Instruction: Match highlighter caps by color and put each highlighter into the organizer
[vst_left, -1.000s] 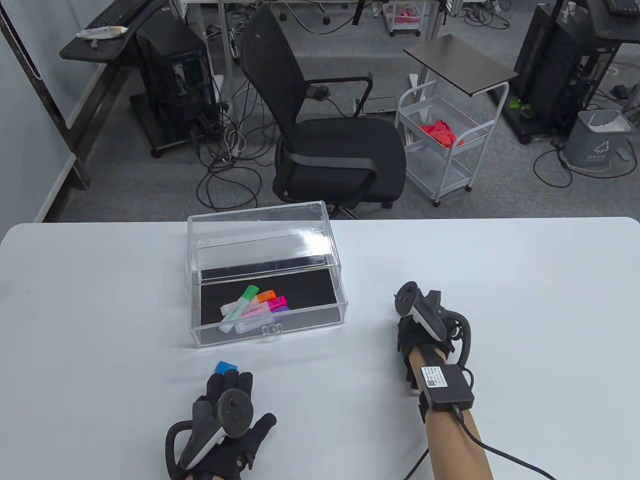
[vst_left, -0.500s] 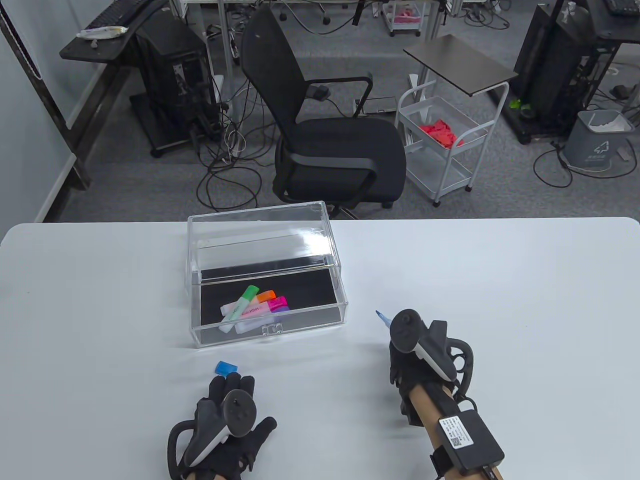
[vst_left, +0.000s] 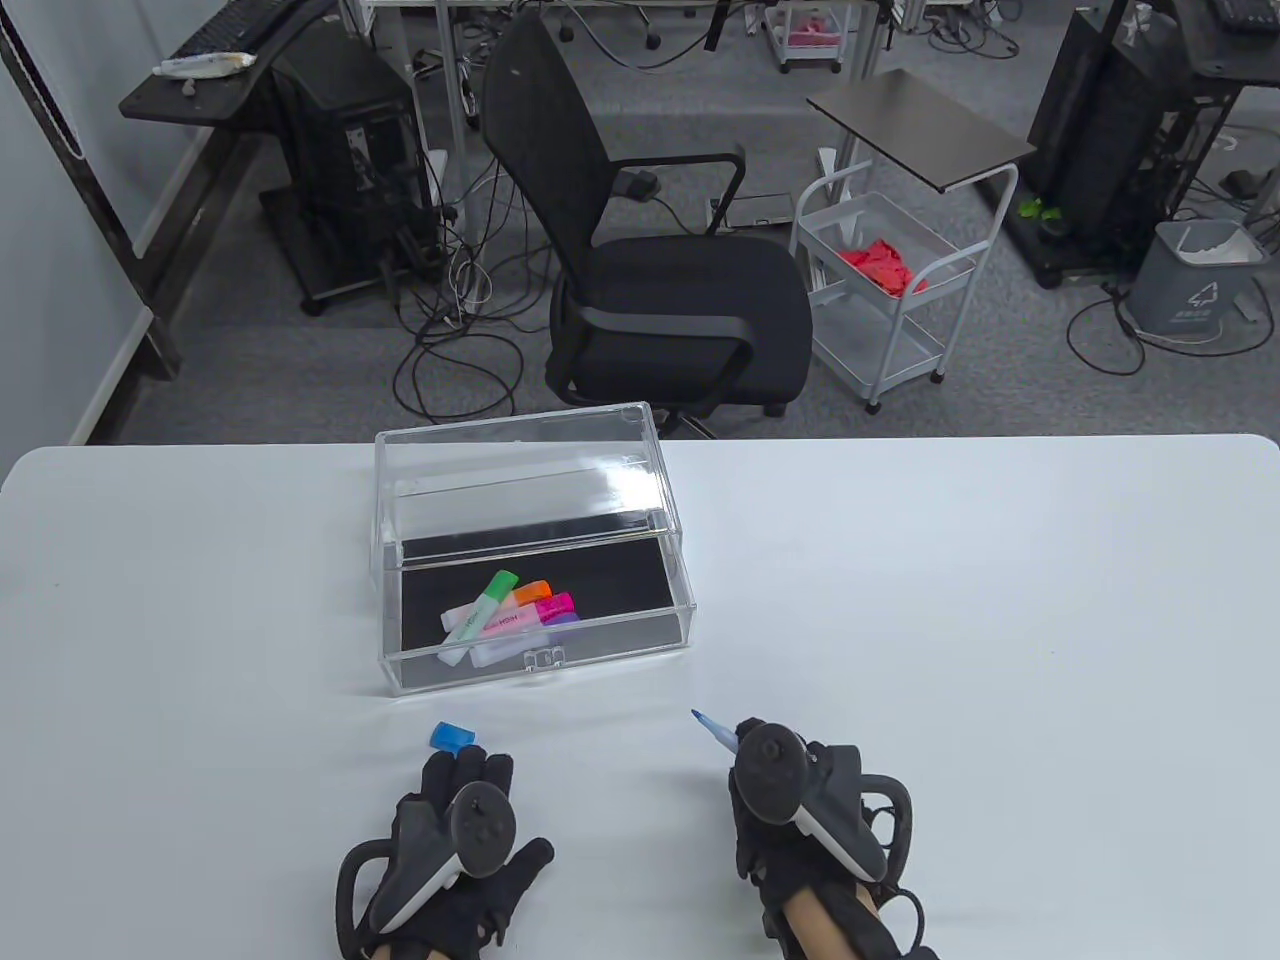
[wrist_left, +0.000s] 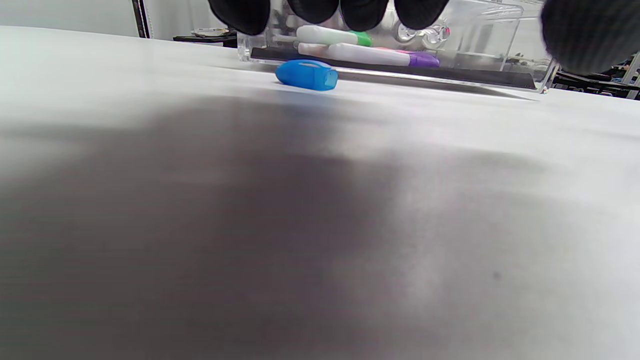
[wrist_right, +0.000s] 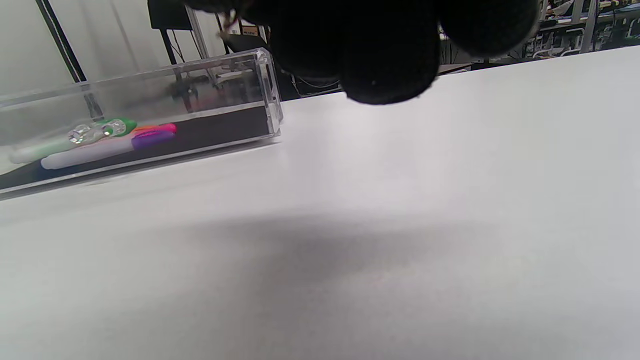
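Resting flat, my left hand holds nothing, straight fingertips just short of the small blue plastic cap before the clear acrylic organizer. My right hand has drawn the uncapped blue-tipped highlighter nearer, fingers curled round it; capping looks next.

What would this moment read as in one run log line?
right hand: grips uncapped blue highlighter | left hand: open behind small blue plastic cap on white table | clear acrylic organizer box: four capped highlighters
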